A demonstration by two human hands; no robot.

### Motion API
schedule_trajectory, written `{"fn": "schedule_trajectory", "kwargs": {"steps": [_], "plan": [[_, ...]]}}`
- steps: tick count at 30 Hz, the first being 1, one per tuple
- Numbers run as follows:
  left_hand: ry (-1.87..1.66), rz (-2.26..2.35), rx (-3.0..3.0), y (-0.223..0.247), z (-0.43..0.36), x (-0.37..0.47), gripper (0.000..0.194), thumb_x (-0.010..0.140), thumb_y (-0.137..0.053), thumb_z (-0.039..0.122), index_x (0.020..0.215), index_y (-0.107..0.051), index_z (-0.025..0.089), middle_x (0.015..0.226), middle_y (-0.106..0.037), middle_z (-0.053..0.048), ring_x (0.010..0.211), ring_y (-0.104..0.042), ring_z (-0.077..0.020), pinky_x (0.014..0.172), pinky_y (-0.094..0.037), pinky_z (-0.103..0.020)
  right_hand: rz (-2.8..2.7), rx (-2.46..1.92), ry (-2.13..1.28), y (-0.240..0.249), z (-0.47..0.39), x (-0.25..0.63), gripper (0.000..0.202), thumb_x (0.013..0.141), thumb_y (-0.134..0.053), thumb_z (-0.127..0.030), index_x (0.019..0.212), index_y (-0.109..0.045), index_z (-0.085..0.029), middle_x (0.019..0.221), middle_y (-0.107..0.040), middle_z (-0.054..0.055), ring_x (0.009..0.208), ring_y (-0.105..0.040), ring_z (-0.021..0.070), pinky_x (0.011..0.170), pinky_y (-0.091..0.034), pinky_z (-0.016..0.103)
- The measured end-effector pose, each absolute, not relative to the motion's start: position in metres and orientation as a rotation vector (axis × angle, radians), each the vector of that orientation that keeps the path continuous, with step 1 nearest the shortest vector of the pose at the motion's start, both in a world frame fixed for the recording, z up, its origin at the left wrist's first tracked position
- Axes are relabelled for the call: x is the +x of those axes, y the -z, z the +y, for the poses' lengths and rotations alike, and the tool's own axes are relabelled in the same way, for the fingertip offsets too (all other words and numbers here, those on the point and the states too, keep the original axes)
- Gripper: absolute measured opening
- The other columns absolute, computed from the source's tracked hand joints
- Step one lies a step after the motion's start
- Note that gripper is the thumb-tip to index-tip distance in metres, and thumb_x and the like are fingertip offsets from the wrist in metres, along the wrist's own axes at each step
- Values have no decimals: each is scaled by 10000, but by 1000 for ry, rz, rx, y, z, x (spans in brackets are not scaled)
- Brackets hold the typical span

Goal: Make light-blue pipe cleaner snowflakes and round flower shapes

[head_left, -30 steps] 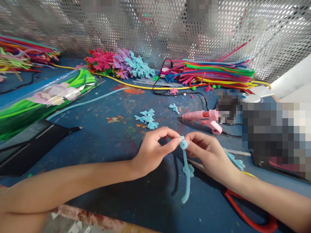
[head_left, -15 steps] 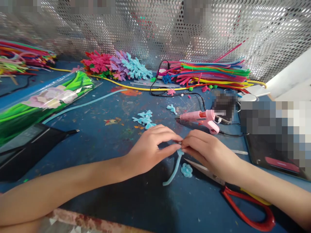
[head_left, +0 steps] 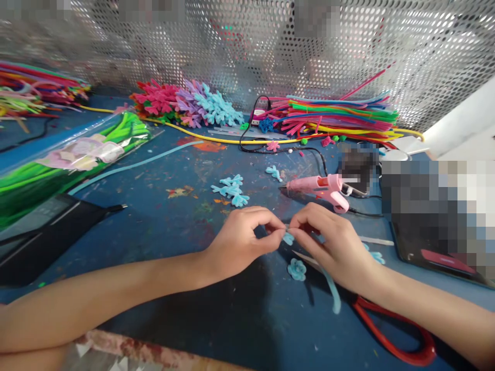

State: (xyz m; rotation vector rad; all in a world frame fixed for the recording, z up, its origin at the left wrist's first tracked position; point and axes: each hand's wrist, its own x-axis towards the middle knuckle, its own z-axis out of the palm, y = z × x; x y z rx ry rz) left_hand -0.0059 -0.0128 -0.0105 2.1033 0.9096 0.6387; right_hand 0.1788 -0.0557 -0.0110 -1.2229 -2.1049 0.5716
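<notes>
My left hand (head_left: 251, 234) and my right hand (head_left: 332, 242) meet fingertip to fingertip, both pinching a light blue pipe cleaner (head_left: 288, 238). A small looped part shows just under the fingertips, and a loose tail hangs out below my right hand. On the table beneath lies a blue pipe-cleaner flower (head_left: 297, 269). Red-handled scissors (head_left: 402, 335) rest under my right hand and wrist, blades partly hidden. Light blue branched pieces (head_left: 232, 189) lie beyond my left hand, and a smaller one (head_left: 274, 173) sits near the glue gun's tip.
A pink glue gun (head_left: 319, 186) with a black cord lies beyond my right hand. Pipe-cleaner bundles (head_left: 340, 113) line the mesh wall (head_left: 240, 46). At left are a bag of green stems (head_left: 124, 134) and a black case (head_left: 58, 237); a dark tablet (head_left: 425, 247) is at right.
The pipe cleaner's loose tail has swung from the lower left of the fingertips to the lower right, below my right hand. My right hand has tilted slightly, and both hands still pinch the piece.
</notes>
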Motion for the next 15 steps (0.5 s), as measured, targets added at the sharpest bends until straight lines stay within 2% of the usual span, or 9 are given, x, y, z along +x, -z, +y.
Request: {"fn": "schedule_trajectory", "kwargs": {"steps": [4,9,15], "plan": [[-689,958,2133,13,-12,-5,87,771,-559,172,710,-620,172,703,-620,39,690,-562,-81,689,-398,-195,-2200,-1112,-473,10,-53,182,52,865,-484,-181,879,-530,-163,837,-546,47,791,-495,143,703,-410,266],[-765,983,2227,15,-13,-6,76,755,-582,174,691,-621,180,689,-627,35,695,-561,-98,718,-385,-229,-2335,-1137,-335,9,-55,182,115,879,-438,-161,875,-553,-147,809,-549,68,768,-502,165,685,-406,293],[-922,858,2076,13,-16,-8,69,794,-559,185,750,-611,174,756,-629,2,743,-565,-113,742,-411,-241,-2104,-1214,-529,0,-60,179,75,864,-458,-169,846,-531,-161,780,-528,34,726,-475,134,645,-385,253]]}}
